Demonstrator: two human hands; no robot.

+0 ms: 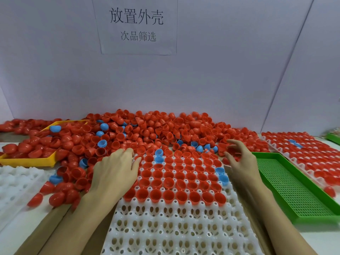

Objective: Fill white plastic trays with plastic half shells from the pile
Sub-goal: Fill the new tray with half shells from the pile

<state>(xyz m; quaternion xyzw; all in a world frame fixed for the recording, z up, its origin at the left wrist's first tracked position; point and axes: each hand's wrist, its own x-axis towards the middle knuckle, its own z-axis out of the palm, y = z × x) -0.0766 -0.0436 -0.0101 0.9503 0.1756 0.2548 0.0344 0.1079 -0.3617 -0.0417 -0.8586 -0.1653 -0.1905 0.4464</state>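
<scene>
Your white tray [180, 227] lies flat before you — far rows hold upright red shells [179, 195]; the pile [147, 129] sprawls behind.

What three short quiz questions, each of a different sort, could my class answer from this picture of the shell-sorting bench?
1. True or false: the near rows of the white tray already hold shells.
2. Multiple choice: the green tray lies (A) beyond the pile, (B) left of the left hand, (C) right of the right hand.
3. Fill in: most shells in the pile are red; the few others are ____.

Key
1. False: those sockets are empty; only the far rows are filled.
2. C.
3. Blue.
</scene>
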